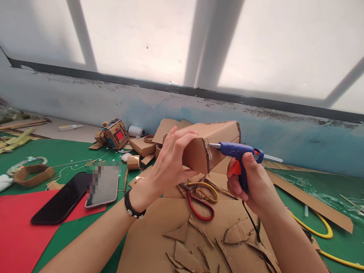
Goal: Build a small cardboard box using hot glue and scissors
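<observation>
My left hand [169, 159] grips a folded cardboard piece [210, 142], a box-like shape held up above the table with its open end facing right. My right hand [250, 182] is wrapped round the handle of a blue glue gun [240, 151], a finger on its orange trigger. The gun's metal nozzle touches the edge of the cardboard piece's open end. A black cord runs down from the gun over cardboard scraps.
Red and yellow scissors [199, 199] lie below the hands on a cardboard sheet [159, 235] with cut scraps. Two phones [82, 191] rest at left on red paper [17, 227]. A small cardboard model [113, 133], a cardboard ring [32, 175] and strips lie on the green mat.
</observation>
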A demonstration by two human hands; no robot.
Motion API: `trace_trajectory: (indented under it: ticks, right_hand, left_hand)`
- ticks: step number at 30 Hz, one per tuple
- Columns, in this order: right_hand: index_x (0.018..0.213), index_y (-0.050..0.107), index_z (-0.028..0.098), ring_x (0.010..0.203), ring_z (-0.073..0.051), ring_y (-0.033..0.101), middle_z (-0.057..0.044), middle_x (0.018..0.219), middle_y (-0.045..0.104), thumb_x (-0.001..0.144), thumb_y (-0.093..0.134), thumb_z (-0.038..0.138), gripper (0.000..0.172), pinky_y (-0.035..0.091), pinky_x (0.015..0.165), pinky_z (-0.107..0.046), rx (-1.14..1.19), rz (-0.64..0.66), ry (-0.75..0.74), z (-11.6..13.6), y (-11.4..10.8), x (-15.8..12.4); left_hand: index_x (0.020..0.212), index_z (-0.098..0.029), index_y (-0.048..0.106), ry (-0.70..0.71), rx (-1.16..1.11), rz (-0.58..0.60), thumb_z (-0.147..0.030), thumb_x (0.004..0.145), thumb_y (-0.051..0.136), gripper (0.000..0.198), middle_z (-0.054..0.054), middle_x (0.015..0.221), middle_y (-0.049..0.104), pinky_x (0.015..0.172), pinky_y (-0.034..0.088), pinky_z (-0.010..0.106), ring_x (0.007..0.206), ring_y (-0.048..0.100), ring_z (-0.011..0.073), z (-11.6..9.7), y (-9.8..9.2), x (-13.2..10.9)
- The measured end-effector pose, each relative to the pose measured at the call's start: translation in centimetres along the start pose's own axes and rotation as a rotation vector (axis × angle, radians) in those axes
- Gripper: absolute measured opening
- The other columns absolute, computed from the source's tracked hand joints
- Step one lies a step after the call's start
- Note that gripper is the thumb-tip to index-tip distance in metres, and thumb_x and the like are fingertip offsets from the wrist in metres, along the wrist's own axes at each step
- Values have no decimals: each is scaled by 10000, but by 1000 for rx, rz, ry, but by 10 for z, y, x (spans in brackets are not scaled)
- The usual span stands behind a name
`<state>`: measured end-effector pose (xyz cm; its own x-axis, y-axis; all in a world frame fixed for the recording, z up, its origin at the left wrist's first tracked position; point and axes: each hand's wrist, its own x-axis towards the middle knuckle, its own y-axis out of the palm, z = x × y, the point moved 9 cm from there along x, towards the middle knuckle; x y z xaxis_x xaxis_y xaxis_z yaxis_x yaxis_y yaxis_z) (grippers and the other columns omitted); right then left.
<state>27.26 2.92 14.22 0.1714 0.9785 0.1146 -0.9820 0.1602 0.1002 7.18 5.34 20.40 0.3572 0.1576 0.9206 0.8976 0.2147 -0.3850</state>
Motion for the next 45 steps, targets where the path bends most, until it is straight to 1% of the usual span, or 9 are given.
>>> trace_trajectory:
  ticks: [5, 10, 16, 20, 25, 29, 32, 36, 45]
  right_hand:
    - [745, 629, 231, 317, -84, 320, 31, 423, 489, 886, 625, 889, 674, 305, 379, -256, 9, 38, 11, 0, 4, -2]
    - [743, 629, 231, 319, -92, 334, 26, 419, 496, 866, 656, 886, 667, 332, 379, -265, -6, 16, 7, 1, 1, -1]
    - [751, 643, 215, 319, -76, 338, 21, 419, 505, 823, 705, 892, 683, 295, 384, -241, -1, -3, -1, 0, -3, 1]
    - [742, 631, 215, 324, -83, 358, 17, 424, 508, 848, 687, 879, 675, 267, 372, -236, -32, 2, 10, -2, -4, 3]
    - [746, 636, 215, 330, -85, 365, 18, 428, 513, 856, 696, 861, 657, 271, 383, -241, -37, 4, 1, -1, -5, 3]
    - [742, 638, 219, 324, -73, 332, 29, 419, 497, 850, 694, 873, 665, 294, 387, -241, 28, 24, 24, -1, 0, 0]
    - [736, 639, 222, 319, -64, 298, 44, 407, 468, 858, 689, 870, 661, 326, 385, -239, 71, 34, 42, -2, 4, -2]
    - [741, 641, 223, 316, -58, 285, 49, 405, 459, 850, 702, 868, 657, 316, 372, -227, 80, 32, 51, -3, 4, -3]
    - [771, 639, 212, 321, -63, 327, 37, 414, 487, 813, 714, 898, 691, 297, 390, -223, 3, 1, 29, -3, -3, -1]
  left_hand:
    - [1533, -281, 360, 26, 32, 6, -268, 911, 839, 785, 164, 1463, 626, 1317, 348, 681, 1409, 624, 320, -3, -2, 1]
    - [1531, -277, 368, 25, 28, 19, -262, 895, 859, 803, 167, 1464, 621, 1312, 350, 677, 1417, 616, 330, -4, -2, 1]
    - [1518, -274, 375, 13, 16, 31, -213, 881, 855, 800, 158, 1461, 617, 1319, 350, 664, 1418, 616, 322, -4, -1, 2]
    - [1517, -287, 363, 1, 31, 30, -217, 873, 856, 814, 155, 1455, 623, 1309, 360, 675, 1409, 622, 326, -2, -1, 3]
    - [1512, -272, 366, -1, 23, 37, -188, 860, 849, 816, 168, 1453, 624, 1304, 365, 675, 1410, 618, 333, -1, 1, 2]
    - [1502, -250, 381, -10, 4, 28, -187, 847, 854, 811, 176, 1450, 621, 1308, 363, 676, 1411, 616, 341, -1, 0, 2]
    - [1505, -253, 374, -14, 0, 28, -205, 880, 832, 776, 174, 1465, 612, 1320, 352, 670, 1433, 603, 337, -2, -1, 3]
    - [1520, -264, 361, -6, 19, 40, -208, 896, 823, 779, 168, 1474, 606, 1327, 342, 660, 1453, 586, 326, -3, -3, 3]
    - [1516, -264, 372, 2, 24, 71, -174, 848, 860, 832, 163, 1466, 616, 1324, 332, 661, 1423, 600, 323, -2, -1, 4]
